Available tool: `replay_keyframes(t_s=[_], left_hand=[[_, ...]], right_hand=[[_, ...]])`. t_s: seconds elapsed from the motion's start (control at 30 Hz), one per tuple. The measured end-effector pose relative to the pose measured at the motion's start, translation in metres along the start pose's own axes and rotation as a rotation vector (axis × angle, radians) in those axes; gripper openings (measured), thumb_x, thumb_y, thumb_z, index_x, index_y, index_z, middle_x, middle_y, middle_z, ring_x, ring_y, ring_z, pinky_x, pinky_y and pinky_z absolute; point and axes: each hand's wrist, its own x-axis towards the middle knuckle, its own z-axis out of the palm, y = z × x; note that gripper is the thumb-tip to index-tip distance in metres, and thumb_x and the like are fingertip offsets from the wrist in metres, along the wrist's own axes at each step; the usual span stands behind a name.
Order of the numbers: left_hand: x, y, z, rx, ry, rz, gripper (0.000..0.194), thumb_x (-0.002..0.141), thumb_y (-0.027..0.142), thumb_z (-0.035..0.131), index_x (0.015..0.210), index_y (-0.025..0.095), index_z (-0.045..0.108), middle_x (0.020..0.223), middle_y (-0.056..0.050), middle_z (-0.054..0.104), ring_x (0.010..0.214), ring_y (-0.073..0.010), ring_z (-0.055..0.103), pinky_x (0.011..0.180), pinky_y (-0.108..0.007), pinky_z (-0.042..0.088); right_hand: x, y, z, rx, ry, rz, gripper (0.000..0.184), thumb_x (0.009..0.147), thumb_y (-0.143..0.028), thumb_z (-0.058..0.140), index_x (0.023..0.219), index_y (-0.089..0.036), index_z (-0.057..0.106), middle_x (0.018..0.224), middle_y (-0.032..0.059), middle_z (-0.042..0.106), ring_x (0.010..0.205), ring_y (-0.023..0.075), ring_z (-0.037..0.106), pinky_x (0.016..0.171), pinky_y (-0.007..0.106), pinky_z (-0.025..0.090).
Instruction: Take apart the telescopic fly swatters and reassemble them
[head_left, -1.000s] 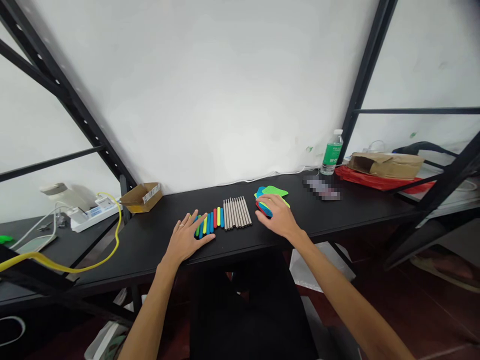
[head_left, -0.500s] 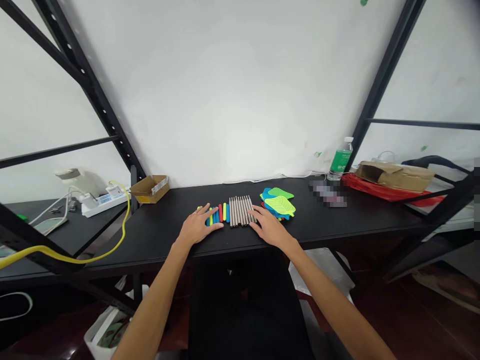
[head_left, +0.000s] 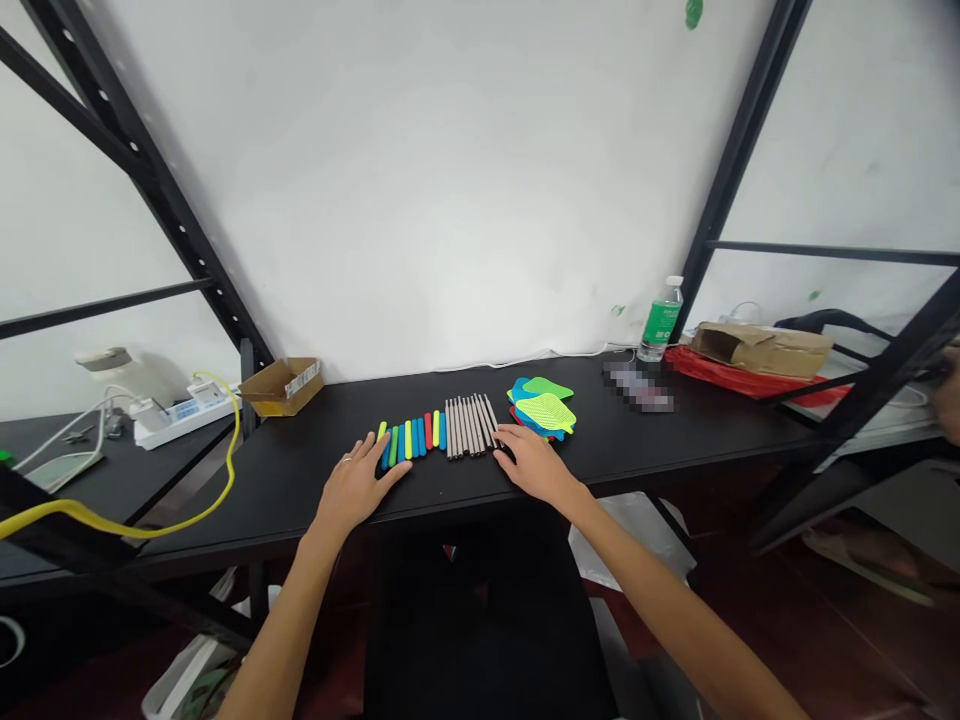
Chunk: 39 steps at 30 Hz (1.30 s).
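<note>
A row of short coloured sticks [head_left: 415,438], in blue, green, yellow and red, lies side by side on the black table [head_left: 337,400]. My left hand [head_left: 358,487] rests at the row's left end, fingers spread and touching the outermost sticks. Right of them stretches a row of thin grey metal rods [head_left: 469,428], lined up lengthwise away from me. Against the right end of these rods lies my right hand [head_left: 534,464], its fingers extended and thumb apart. Just beyond it sits a pile of leaf-shaped mesh fly swatter heads [head_left: 546,410] in yellow, green, blue and red.
An open cardboard box [head_left: 281,387] stands at the back left, near a white power strip [head_left: 187,416] and a yellow cable [head_left: 225,495]. Back right are a green-labelled bottle [head_left: 661,322], a blurred packet [head_left: 637,387] and a brown box [head_left: 761,349] on red plastic.
My left hand has slid left, off the coloured sticks it partly covered, so more of them show. The right hand stays by the rods. The view has shifted slightly.
</note>
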Motion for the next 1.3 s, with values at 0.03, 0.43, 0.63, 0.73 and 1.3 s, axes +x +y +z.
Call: replay_keyframes(t_s=[0.03,0.43,0.63,0.73,1.3], left_hand=[[0.001,-0.001,0.001,0.003,-0.003,0.014,0.081,0.091,0.073,0.035,0.152,0.02,0.042,0.156,-0.015,0.041,0.144,-0.0384,0.036,0.113,-0.051,0.034],[0.003,-0.003,0.003,0.009,0.022,0.044,0.071,0.095,0.067,0.034,0.149,0.023,0.047,0.15,-0.011,0.05,0.142,-0.037,0.039,0.112,-0.05,0.036],[0.002,0.0,0.001,-0.007,0.014,0.028,0.07,0.095,0.065,0.035,0.149,0.022,0.047,0.151,-0.013,0.049,0.142,-0.0377,0.039,0.111,-0.051,0.037],[0.003,0.0,0.002,-0.004,0.021,0.034,0.07,0.095,0.065,0.036,0.149,0.022,0.047,0.15,-0.013,0.05,0.141,-0.0376,0.04,0.111,-0.051,0.036],[-0.002,0.011,-0.01,0.05,0.181,-0.103,0.056,0.1,0.05,0.031,0.134,0.016,0.059,0.133,-0.014,0.063,0.117,-0.0357,0.059,0.094,-0.046,0.047]], right_hand=[[0.0,0.0,0.0,-0.001,0.001,0.002,0.032,0.096,-0.023,0.051,0.124,-0.017,0.065,0.128,0.0127,0.064,0.121,0.027,0.059,0.105,0.044,0.047],[0.002,-0.004,-0.002,-0.007,-0.004,-0.008,0.031,0.095,-0.021,0.051,0.122,-0.016,0.066,0.126,0.0117,0.066,0.118,0.0272,0.06,0.105,0.043,0.046],[0.003,-0.005,-0.003,-0.009,-0.01,-0.011,0.031,0.095,-0.02,0.051,0.122,-0.015,0.066,0.125,0.0115,0.066,0.116,0.0269,0.06,0.105,0.043,0.045],[0.003,-0.005,-0.004,-0.011,-0.011,-0.01,0.031,0.096,-0.02,0.05,0.122,-0.015,0.066,0.124,0.0113,0.066,0.116,0.0269,0.06,0.105,0.043,0.045],[0.006,-0.011,-0.004,-0.132,0.021,0.089,0.024,0.098,-0.026,0.048,0.107,-0.017,0.069,0.103,0.0107,0.068,0.103,0.0268,0.058,0.09,0.036,0.044]])
